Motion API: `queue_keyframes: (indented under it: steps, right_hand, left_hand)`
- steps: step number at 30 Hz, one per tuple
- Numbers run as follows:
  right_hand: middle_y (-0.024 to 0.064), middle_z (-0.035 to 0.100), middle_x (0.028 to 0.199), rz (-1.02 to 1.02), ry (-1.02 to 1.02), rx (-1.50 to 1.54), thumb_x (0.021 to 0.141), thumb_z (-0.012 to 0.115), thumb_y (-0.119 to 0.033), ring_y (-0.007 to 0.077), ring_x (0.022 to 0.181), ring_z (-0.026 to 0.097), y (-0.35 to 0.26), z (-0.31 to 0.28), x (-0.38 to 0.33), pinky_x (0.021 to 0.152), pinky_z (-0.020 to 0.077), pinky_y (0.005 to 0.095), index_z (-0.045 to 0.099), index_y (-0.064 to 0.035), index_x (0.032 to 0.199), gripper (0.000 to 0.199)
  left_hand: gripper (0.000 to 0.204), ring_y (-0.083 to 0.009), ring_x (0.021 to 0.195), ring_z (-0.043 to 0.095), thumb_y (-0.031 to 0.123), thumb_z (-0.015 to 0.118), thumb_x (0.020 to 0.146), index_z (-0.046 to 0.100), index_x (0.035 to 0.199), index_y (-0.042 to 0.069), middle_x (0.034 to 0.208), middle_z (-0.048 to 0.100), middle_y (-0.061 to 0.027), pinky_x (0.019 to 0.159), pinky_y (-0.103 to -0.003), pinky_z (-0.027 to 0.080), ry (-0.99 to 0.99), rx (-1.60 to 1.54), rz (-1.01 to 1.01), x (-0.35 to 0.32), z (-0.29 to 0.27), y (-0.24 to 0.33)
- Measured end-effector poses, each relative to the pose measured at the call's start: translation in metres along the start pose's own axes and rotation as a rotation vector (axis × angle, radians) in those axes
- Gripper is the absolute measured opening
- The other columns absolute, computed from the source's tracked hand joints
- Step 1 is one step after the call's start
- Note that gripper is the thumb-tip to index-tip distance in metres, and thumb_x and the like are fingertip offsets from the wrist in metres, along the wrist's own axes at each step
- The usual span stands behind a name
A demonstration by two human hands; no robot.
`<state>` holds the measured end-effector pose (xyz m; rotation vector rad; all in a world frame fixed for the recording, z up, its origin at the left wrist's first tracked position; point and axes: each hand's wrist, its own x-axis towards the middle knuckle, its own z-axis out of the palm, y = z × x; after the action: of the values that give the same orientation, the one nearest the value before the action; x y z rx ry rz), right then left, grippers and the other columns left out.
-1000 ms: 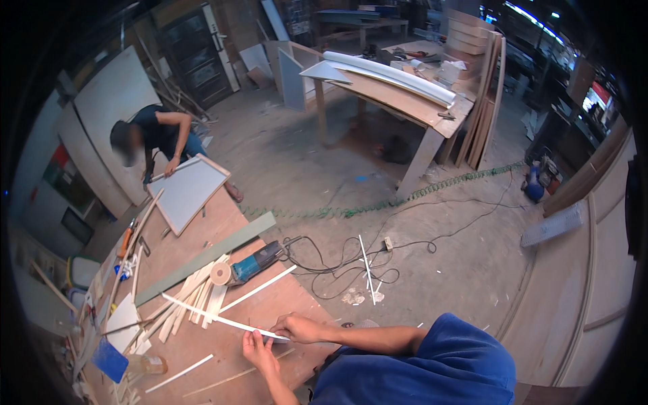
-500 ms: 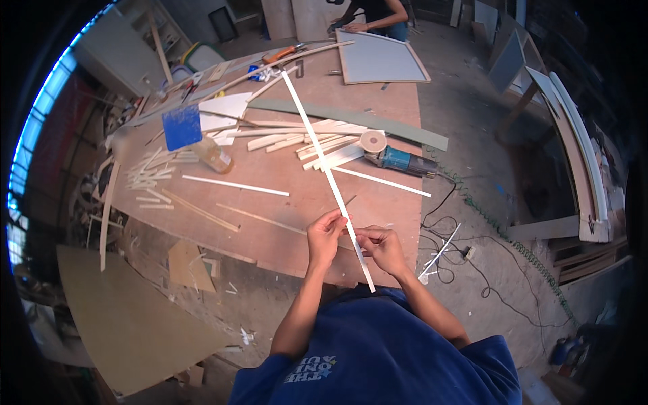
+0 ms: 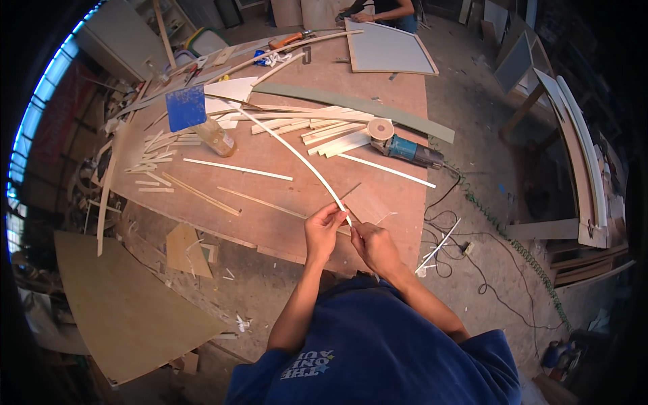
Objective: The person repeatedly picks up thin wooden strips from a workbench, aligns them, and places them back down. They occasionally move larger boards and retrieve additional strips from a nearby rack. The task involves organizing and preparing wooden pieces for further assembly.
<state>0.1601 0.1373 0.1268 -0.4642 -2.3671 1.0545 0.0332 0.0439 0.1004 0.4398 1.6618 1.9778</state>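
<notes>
A long, thin white strip (image 3: 312,166) runs from my hands toward the far left, curving sideways along its length. My left hand (image 3: 321,233) pinches it near its near end. Close beside it, my right hand (image 3: 378,250) is closed on the strip's near end, which its fingers mostly hide. On the table ahead lie two more white strips, one at the left (image 3: 237,169) and another at the right (image 3: 386,170). Several pale wood strips (image 3: 310,125) are piled beyond, next to a teal angle grinder (image 3: 405,148) with a round disc.
The wooden table (image 3: 270,182) also bears a bottle (image 3: 220,142) of yellowish liquid, a blue square panel (image 3: 185,109) and short wood offcuts (image 3: 158,158). A framed grey panel (image 3: 390,50) lies at the far end, near another person's hand (image 3: 362,18). Cables (image 3: 482,289) trail over the floor at right.
The strip's far end has swung left and lower, and the strip now bows where it looked straight. My right hand has turned and closed around the near end.
</notes>
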Motion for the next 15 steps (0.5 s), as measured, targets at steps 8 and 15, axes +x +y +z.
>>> queue_keyframes:
  steps: [8, 15]
  right_hand:
    - [0.0154, 0.071, 0.081, 0.211, -0.202, 0.311, 0.106, 0.058, -0.012, 0.0215, 0.066, 0.075, 0.000, 0.001, -0.003, 0.060, 0.0558, 0.0340, 0.070, 0.0073, 0.100, 0.023]
    - [0.0085, 0.071, 0.082, 0.394, -0.246, 0.574, 0.109, 0.055, -0.014, 0.0164, 0.067, 0.074, 0.004, 0.009, -0.002, 0.061, 0.0577, 0.0290, 0.070, 0.0094, 0.099, 0.029]
  left_hand:
    - [0.035, -0.0105, 0.084, 0.069, 0.012, 0.080, 0.094, 0.073, 0.122, -0.008, 0.095, 0.076, -0.0062, 0.077, -0.026, 0.058, 0.025, 0.068, -0.023, -0.006, -0.007, 0.003]
    - [0.035, -0.0111, 0.083, 0.069, 0.013, 0.077, 0.097, 0.072, 0.126, -0.007, 0.098, 0.077, -0.0087, 0.077, -0.026, 0.056, 0.026, 0.061, -0.005, -0.006, -0.017, -0.001]
